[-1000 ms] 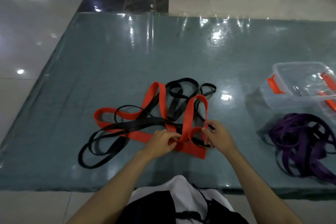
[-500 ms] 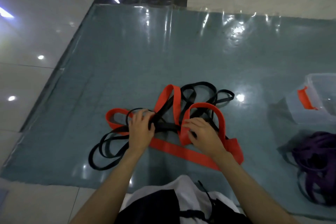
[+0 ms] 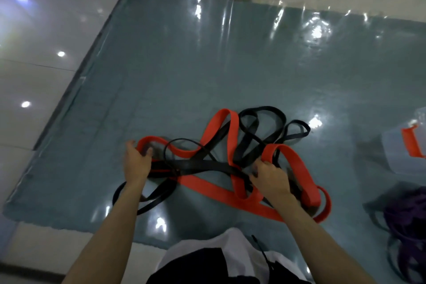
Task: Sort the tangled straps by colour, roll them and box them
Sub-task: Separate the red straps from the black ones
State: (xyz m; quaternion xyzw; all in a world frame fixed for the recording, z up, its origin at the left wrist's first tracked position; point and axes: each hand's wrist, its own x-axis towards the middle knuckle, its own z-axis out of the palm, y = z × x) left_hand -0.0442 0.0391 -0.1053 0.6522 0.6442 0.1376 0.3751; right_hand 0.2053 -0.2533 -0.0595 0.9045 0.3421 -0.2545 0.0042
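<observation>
At the far left, glossy floor tiles are seen beside the edge of a grey-blue mat covered with shiny film. On the mat, the left hand is placed at the left end of the tangle, its thumb and fingers curled round the leftmost loop of the red strap. The black straps are threaded over and under the red one through the middle of the heap, with black loops trailing toward the near edge and fanning out at the far side. Further right, the right hand is closed on the crossing of red and black webbing just below a raised red loop; which strand is actually pinched cannot be told. At the right edge, a clear box with a red latch is partly seen, and nearer, a loose heap of purple straps lies apart from the tangle.

The purple is judged to be already separated, though not rolled. Red and black remain to be untangled, and rolling and boxing are not yet begun.
</observation>
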